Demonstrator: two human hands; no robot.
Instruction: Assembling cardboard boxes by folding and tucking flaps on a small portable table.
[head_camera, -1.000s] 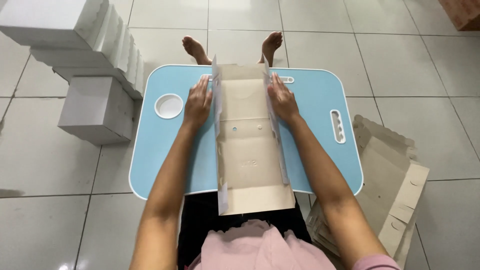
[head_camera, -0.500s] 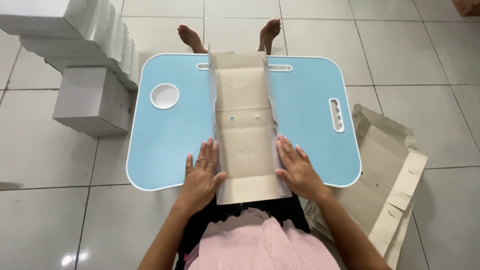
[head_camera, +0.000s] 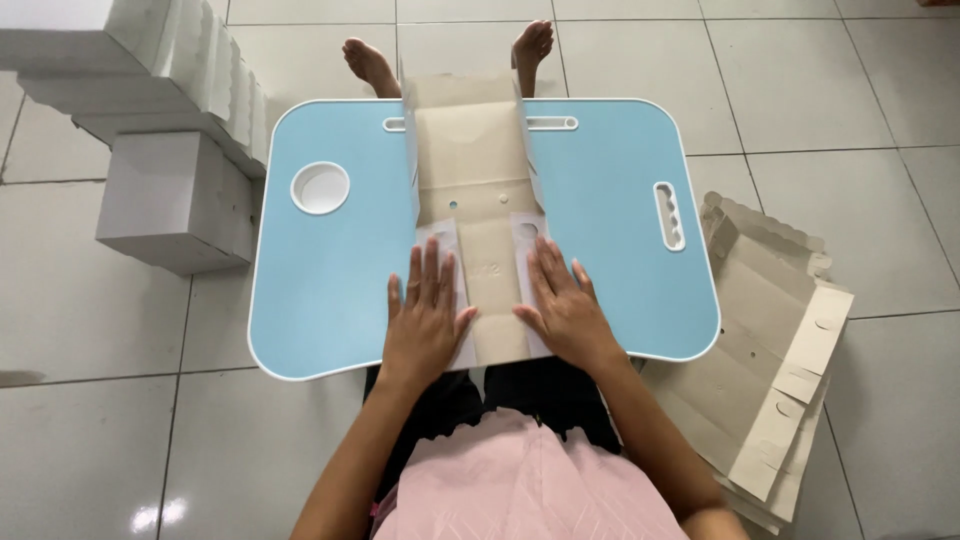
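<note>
The flat cardboard box blank (head_camera: 484, 230) lies lengthwise down the middle of the light blue lap table (head_camera: 610, 250), its near end reaching the table's front edge. It looks like thin brown paperboard, matte and dry, pale on its outer face: light, stiff across its panels but ready to bend along its scored creases. Toward the table's far edge the two side flaps stand up; nearer the front edge they are folded inward and lie flat. The left hand (head_camera: 425, 310) is spread open, palm down, pressing the left flap onto the blank; the right hand (head_camera: 562, 305) does the same on the right flap. Neither hand grips anything. Such board is best held by its edges or pressed along the folds, since it would likely crease or tear at the small punched holes.

Left of the table stand finished white boxes (head_camera: 175, 195), square-cornered, some with scalloped edges. Right of the table a stack of unfolded blanks (head_camera: 775, 350) rests on the glossy tiled floor (head_camera: 100, 400); how many lie there is hard to tell. The table has a round cup recess (head_camera: 320, 187).
</note>
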